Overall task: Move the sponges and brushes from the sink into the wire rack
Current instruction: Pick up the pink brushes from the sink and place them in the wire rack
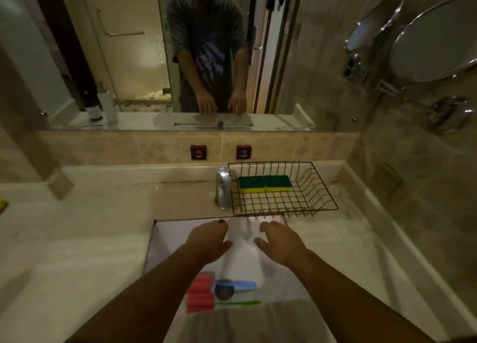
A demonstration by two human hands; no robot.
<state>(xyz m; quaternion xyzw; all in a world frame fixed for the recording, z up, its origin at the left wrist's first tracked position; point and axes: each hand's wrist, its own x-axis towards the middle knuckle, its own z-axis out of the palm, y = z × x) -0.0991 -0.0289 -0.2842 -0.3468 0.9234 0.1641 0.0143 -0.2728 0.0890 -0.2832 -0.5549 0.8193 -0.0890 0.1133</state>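
Observation:
A black wire rack (322, 187) stands on the counter behind the sink, to the right of the tap. Two green-and-yellow sponges (264, 184) lie side by side in it. In the white sink (167, 239) lie pink ribbed sponges (200, 295), a blue brush (238, 284) and a thin green brush (240, 303), near its front edge between my forearms. My left hand (206, 242) and my right hand (281, 242) hover over the sink's far half, fingers apart, holding nothing.
A chrome tap (223, 187) stands left of the rack. Red hot and cold plates (198, 152) sit on the tiled backsplash. A wall mirror reflects a person. Bottles (107, 107) show at the back left. A round chrome mirror (433, 40) juts out on the right.

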